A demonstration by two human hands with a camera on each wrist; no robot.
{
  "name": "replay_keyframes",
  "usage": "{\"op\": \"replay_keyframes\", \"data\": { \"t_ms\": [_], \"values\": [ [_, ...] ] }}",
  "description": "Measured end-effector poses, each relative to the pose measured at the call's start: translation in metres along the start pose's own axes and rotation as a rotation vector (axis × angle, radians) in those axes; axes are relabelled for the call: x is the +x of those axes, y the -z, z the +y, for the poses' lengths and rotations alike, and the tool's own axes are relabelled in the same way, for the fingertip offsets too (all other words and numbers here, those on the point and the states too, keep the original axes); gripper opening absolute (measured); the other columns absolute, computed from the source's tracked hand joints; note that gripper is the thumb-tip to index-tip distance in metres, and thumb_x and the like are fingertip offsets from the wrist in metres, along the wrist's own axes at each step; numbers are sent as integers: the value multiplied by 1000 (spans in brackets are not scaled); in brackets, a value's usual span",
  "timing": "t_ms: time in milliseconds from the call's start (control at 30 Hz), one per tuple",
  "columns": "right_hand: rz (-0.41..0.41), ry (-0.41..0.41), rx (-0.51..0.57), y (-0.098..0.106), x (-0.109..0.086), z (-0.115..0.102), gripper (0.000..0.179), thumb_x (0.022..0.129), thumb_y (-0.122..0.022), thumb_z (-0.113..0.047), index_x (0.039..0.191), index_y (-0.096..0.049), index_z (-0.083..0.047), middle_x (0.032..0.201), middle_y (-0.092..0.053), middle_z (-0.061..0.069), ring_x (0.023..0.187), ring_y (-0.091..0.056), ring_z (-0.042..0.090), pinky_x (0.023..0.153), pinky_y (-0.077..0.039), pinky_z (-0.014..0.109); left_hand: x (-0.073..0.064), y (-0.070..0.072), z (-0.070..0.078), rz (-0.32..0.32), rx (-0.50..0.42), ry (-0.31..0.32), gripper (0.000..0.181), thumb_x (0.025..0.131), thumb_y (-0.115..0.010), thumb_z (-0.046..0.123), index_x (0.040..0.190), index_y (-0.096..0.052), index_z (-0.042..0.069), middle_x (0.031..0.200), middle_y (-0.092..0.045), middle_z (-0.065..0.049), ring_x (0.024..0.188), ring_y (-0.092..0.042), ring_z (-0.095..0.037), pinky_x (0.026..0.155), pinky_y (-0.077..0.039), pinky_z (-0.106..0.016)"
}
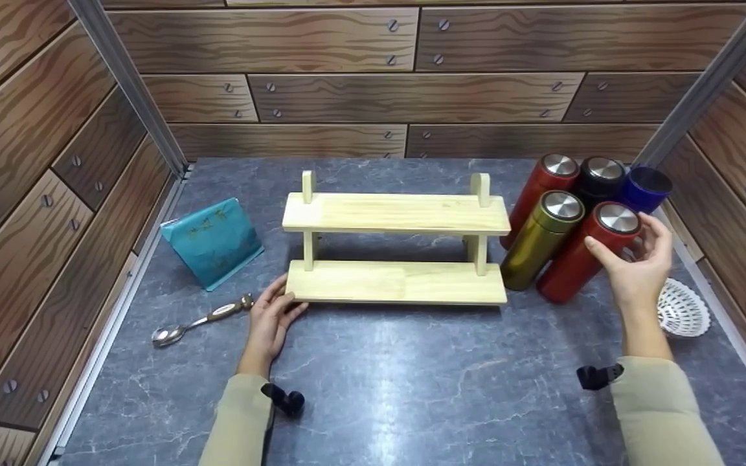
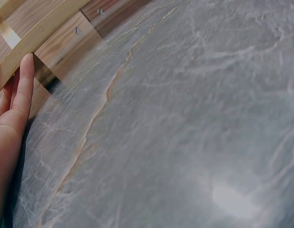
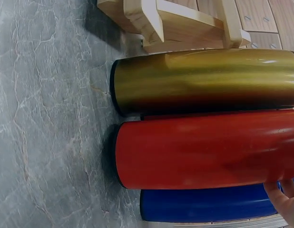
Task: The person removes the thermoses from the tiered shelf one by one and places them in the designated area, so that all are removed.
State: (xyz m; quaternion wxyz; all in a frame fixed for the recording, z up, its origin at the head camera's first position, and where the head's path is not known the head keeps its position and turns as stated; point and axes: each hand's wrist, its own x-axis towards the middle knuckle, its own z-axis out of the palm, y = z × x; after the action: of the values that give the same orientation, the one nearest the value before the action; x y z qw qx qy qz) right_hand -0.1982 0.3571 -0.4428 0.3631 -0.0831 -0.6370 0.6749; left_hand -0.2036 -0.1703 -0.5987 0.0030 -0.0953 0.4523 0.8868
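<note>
A two-tier pale wooden shelf (image 1: 395, 280) stands mid-table. My left hand (image 1: 269, 323) grips its lower board at the front left corner; in the left wrist view the fingers (image 2: 24, 90) reach under the board's edge. On the right, my right hand (image 1: 642, 272) holds a red thermos flask (image 1: 574, 262) near its silver-topped lid, thumb on one side and fingers on the other. The flask looks upright, with its base at the tabletop. Beside it stand a gold flask (image 1: 531, 249), a second red flask (image 1: 544, 175), a black flask (image 1: 599, 178) and a blue one (image 3: 209, 204).
Left of the shelf stands a turquoise pouch (image 1: 214, 246), with a spoon (image 1: 201, 320) lying in front of it. A white woven basket (image 1: 684, 309) lies by the right edge, partly behind my right forearm. Wood-patterned panels (image 1: 334, 97) enclose the grey marbled table (image 1: 412, 388).
</note>
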Motion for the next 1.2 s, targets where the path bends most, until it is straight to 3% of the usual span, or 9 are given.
{"op": "replay_keyframes", "data": {
  "t_ms": [767,1200],
  "values": [
    [17,-12,15,-6,11,10,72,57,-81,12,120,-54,-10,116,-57,7,93,-54,17,73,-45,21,-1,0,0,12,-2,8,51,86,-58,-1,135,-45,5,125,-47,-16,103,-57,-27,86,-50,-43],
    [-51,25,8,1,7,13,75,63,-78,12,128,-49,-11,121,-53,8,99,-51,19,78,-45,21,0,0,-1,15,-5,10,49,86,-58,-1,133,-47,5,127,-47,-16,106,-56,-29,87,-50,-44]
  ]
}}
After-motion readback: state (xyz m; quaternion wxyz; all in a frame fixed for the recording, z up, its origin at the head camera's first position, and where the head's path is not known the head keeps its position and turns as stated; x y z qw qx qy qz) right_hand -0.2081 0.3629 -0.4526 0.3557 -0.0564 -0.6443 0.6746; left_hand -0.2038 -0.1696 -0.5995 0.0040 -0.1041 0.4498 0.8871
